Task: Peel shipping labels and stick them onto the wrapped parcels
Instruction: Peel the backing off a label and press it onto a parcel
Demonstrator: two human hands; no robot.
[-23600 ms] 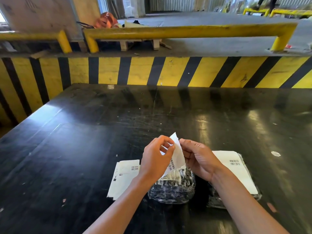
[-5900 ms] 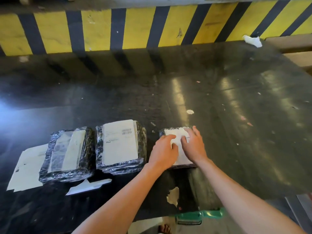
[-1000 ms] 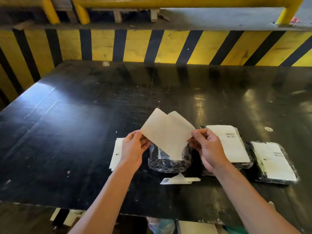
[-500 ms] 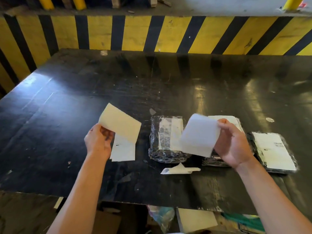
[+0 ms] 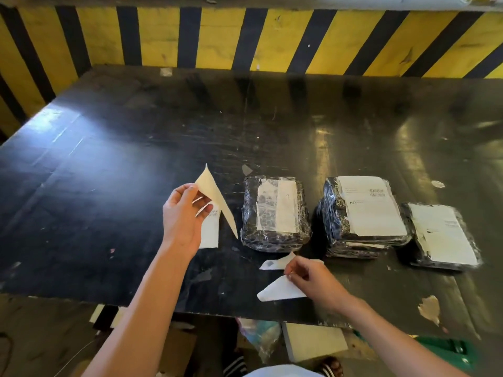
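The left hand (image 5: 181, 217) pinches a cream sheet (image 5: 215, 197) between thumb and fingertips, lifted over the label stack (image 5: 211, 232) lying on the table (image 5: 109, 159); it looks like the backing, and could drop onto that stack and muddle it. Just beside sits a parcel (image 5: 275, 213) wearing only a see-through patch. Nearer the table's edge, the right hand (image 5: 313, 278) pinches a white label (image 5: 280, 289) hanging limp, and I'd worry its sticky face folds onto itself or grabs the paper scrap (image 5: 272, 263) it nearly touches.
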